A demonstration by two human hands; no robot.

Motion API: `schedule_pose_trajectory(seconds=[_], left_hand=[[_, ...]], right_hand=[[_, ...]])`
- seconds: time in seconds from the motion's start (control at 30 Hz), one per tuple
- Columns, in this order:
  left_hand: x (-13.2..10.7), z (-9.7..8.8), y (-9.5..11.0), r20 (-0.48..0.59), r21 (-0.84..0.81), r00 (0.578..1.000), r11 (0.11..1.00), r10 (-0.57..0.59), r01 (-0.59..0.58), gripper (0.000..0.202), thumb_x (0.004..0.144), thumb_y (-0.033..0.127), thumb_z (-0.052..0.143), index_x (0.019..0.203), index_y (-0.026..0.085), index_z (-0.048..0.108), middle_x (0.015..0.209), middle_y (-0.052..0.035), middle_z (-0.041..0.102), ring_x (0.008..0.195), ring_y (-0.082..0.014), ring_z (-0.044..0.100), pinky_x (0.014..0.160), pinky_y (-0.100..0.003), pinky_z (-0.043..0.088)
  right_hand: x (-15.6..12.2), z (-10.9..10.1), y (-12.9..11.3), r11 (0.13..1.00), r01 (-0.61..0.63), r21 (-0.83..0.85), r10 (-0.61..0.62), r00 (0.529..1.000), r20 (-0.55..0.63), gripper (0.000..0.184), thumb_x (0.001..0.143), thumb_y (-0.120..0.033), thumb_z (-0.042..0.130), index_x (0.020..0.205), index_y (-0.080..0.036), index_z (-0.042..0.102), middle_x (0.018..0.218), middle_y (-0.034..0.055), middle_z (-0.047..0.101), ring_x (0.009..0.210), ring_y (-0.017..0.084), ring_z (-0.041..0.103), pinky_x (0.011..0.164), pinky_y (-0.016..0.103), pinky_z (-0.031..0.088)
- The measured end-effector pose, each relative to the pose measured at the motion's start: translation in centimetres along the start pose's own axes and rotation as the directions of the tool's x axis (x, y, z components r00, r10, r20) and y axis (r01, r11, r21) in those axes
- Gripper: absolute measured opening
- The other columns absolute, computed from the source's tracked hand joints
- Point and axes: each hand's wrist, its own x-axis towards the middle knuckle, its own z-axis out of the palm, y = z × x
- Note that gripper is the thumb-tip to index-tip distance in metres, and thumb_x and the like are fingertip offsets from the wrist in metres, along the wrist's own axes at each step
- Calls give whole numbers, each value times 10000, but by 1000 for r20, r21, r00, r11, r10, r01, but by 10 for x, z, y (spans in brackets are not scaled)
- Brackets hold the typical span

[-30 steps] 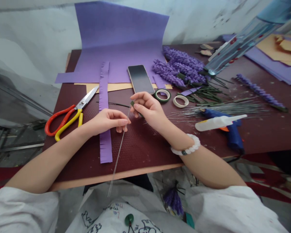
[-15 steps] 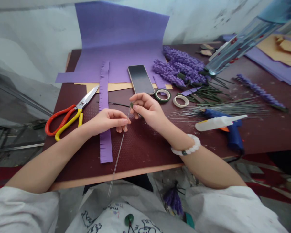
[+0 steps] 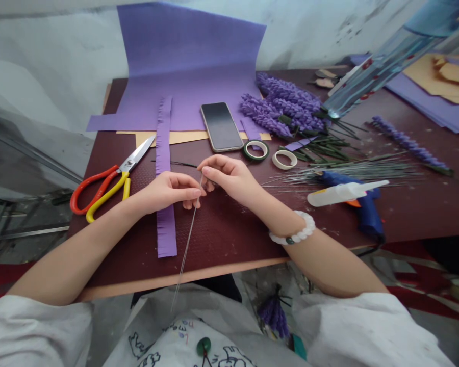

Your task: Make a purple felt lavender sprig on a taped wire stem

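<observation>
A long thin metal wire (image 3: 187, 239) runs from my fingers down past the table edge. My left hand (image 3: 168, 191) pinches it at fingertip level and rests over a fringed purple paper strip (image 3: 165, 227). My right hand (image 3: 225, 178) meets the wire's upper end, its fingertips around it and hiding the tip. Just beyond sit a roll of green floral tape (image 3: 256, 150) and a smartphone (image 3: 221, 126). A short dark wire (image 3: 176, 163) lies just above my left hand.
Orange-and-yellow scissors (image 3: 107, 186) lie left on the maroon table (image 3: 229, 239). To the right are paper lavender stems (image 3: 281, 104), a wire bundle (image 3: 348, 173), and a blue glue gun (image 3: 367, 214). A purple sheet (image 3: 183, 86) curves up the wall.
My right hand has moved left and slightly down along the wire, and its fingers now cover the green-tipped top end. My left hand has stayed in place.
</observation>
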Motion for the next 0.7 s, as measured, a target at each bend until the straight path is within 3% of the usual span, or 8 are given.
schedule_pose_trajectory(seconds=[0.2,0.37,0.43,0.7], left_hand=[[0,5,2,-26,19,1000,1000,-17,17,161,776,288,684,805,130,686,672,-4,698,570,-66,594,587,-182,481],[3,13,3,-236,-65,972,998,-14,-1,205,726,283,728,680,121,610,603,14,652,511,-62,566,548,-194,461],[4,15,3,-270,-89,963,996,-12,-13,217,703,282,743,671,117,604,590,12,647,494,-64,559,530,-197,452],[3,12,0,-202,-119,978,989,57,-82,189,719,292,734,700,121,656,623,3,676,513,-56,557,540,-184,449]], right_hand=[[0,4,-1,998,-59,6,59,998,18,280,733,-403,697,748,-170,544,574,-54,572,501,59,518,515,217,442],[1,8,2,997,-80,5,80,997,3,275,706,-380,715,739,-157,556,573,-57,566,484,50,508,495,208,429],[1,7,2,997,-82,7,82,997,5,278,705,-382,718,743,-155,562,579,-52,576,489,53,515,500,211,438],[1,3,4,999,-45,7,45,998,46,313,727,-399,720,916,-166,630,664,-24,650,571,91,586,582,248,501]])
